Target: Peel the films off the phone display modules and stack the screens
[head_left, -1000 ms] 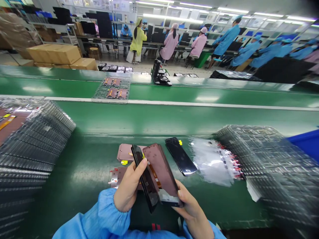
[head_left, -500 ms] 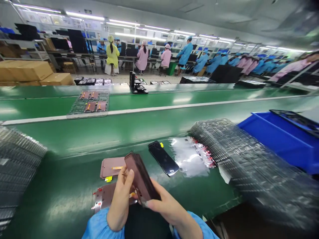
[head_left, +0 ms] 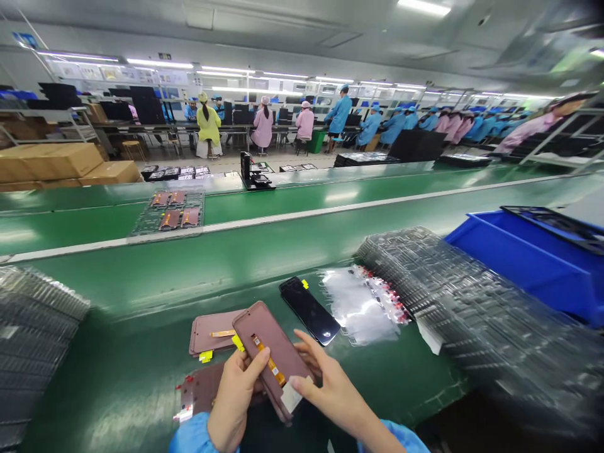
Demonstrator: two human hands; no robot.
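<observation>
In the head view my left hand [head_left: 238,390] is closed around a small stack of brownish phone screens [head_left: 257,318], its thumb pressed on the top one. That top screen lies back-side up, with an orange flex cable along it, a yellow tab at its left edge and a white patch [head_left: 291,396] at its lower end. My right hand [head_left: 325,384] has its thumb on the white patch and its fingers by the stack's right edge. More brown screens [head_left: 207,330] lie behind my left hand, and others [head_left: 201,387] partly under it. A black phone screen [head_left: 309,309] lies beyond my right hand.
Clear plastic films [head_left: 361,305] with red tabs lie right of the black screen. Stacked clear trays [head_left: 453,296] and a blue bin [head_left: 523,258] stand at the right, more trays [head_left: 40,340] at the left. A tray [head_left: 141,223] holding several screens rests on the green belt.
The stack has turned from edge-on to flat, showing the top screen's cable and white patch. My right fingers have loosened and spread along its right edge. The view has tilted up slightly.
</observation>
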